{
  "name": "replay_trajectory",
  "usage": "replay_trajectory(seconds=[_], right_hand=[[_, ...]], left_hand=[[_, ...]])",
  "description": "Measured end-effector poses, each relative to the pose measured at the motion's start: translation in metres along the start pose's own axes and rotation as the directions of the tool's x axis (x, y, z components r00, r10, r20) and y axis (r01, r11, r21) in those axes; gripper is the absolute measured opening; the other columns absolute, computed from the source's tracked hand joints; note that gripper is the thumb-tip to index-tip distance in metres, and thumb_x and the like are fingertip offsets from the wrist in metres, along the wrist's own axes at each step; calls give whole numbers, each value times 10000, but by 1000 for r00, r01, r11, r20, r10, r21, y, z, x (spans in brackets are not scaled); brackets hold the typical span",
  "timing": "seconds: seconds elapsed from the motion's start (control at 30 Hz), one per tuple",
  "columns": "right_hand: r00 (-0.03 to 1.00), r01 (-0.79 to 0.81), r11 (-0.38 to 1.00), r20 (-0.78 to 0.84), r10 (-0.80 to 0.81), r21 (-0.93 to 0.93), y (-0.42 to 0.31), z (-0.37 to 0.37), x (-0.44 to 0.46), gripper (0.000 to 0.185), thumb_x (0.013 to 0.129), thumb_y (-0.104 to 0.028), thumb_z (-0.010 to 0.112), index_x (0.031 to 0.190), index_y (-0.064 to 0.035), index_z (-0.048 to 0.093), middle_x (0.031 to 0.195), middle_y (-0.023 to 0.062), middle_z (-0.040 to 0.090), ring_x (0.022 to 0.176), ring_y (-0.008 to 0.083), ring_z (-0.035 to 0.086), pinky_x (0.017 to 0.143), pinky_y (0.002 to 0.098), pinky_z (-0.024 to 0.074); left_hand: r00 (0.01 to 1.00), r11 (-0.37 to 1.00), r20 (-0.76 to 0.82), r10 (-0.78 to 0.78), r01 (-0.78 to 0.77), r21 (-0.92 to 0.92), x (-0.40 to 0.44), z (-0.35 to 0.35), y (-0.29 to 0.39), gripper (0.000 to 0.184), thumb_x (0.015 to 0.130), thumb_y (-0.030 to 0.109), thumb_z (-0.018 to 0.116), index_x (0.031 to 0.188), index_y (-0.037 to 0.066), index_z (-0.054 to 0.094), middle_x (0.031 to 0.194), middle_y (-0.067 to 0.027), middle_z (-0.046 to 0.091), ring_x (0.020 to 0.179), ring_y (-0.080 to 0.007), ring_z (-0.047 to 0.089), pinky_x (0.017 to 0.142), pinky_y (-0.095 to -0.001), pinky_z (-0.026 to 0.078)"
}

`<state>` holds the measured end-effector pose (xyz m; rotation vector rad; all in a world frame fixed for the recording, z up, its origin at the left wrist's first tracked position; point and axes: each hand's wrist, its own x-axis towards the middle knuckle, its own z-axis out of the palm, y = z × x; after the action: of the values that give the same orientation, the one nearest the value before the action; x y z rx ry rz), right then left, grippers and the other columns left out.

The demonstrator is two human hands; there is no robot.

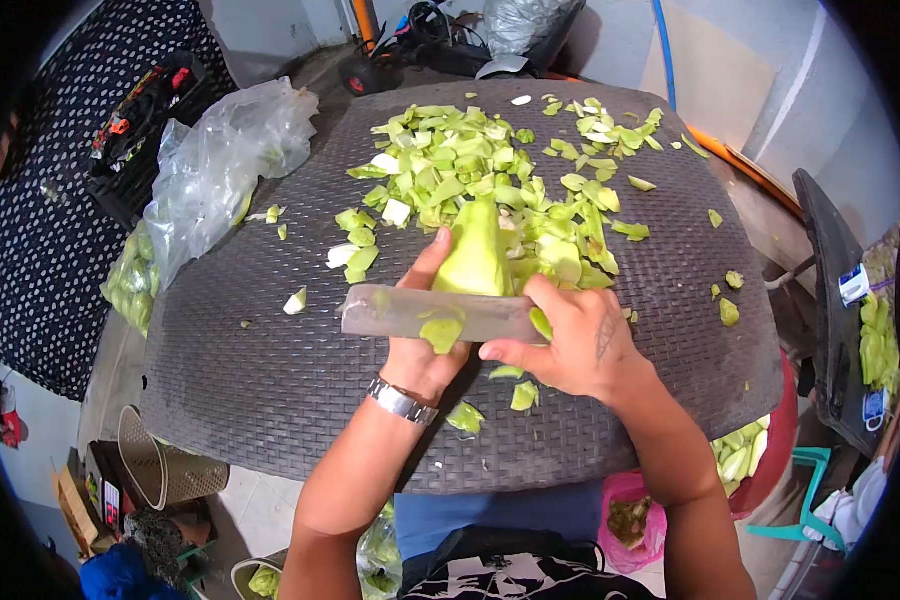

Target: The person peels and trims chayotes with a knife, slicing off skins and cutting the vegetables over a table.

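A: Where is the gourd (475, 245)?
B: Near the middle of the frame, above the table (270, 400), with its narrow end toward the top and its wide end toward the bottom.

A: And how does the left hand (425, 365) have it?
B: It grasps the gourd from the left and below. The thumb runs up the gourd's left side; the wrist, with a watch (402, 402) on it, is lower in the frame. The other fingers are mostly behind the knife (385, 311), so I can't say exactly where they press.

A: What about the right hand (585, 340)?
B: Right of centre, closed around the knife's right end. The blade reaches left across the gourd's wide end, just above the left palm.

A: Anything on the blade?
B: A green slice (442, 333) lies against its face. There's also a bit of green by the right fingers, perhaps another slice; it's too covered to tell.

A: And around them?
B: A heap of peelings (440, 150) at upper centre, and a clear bag (235, 145) at upper left.
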<state>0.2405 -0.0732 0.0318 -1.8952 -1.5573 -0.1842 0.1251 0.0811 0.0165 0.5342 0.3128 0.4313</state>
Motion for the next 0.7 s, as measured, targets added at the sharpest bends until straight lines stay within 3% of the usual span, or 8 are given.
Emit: replay_trajectory(seconds=[0.13,0.23,0.7], right_hand=[[1000,22,999,-10,-22,-27,-3,-1,0,687,754,-659,855,900,-36,605,662,142,662,601,357,707,571,436,563],[1000,4,999,18,-4,-48,-7,-3,0,749,763,-747,783,908,-28,632,684,134,707,639,348,737,617,451,578],[1000,23,997,9,-22,-75,-3,2,-2,761,760,-768,771,879,-31,622,689,142,711,629,346,733,594,456,560]], left_hand=[[995,994,41,-94,96,-59,-7,8,0,483,1038,400,572,1373,56,621,1247,-152,720,1089,-295,716,1016,-465,560],[995,994,29,-94,96,-60,-10,14,0,457,1022,386,583,1344,63,625,1197,-153,723,1062,-285,719,976,-463,575],[987,983,79,-139,148,-112,-6,5,-4,499,1039,397,560,1390,47,613,1266,-156,716,1117,-298,712,1026,-461,556]])
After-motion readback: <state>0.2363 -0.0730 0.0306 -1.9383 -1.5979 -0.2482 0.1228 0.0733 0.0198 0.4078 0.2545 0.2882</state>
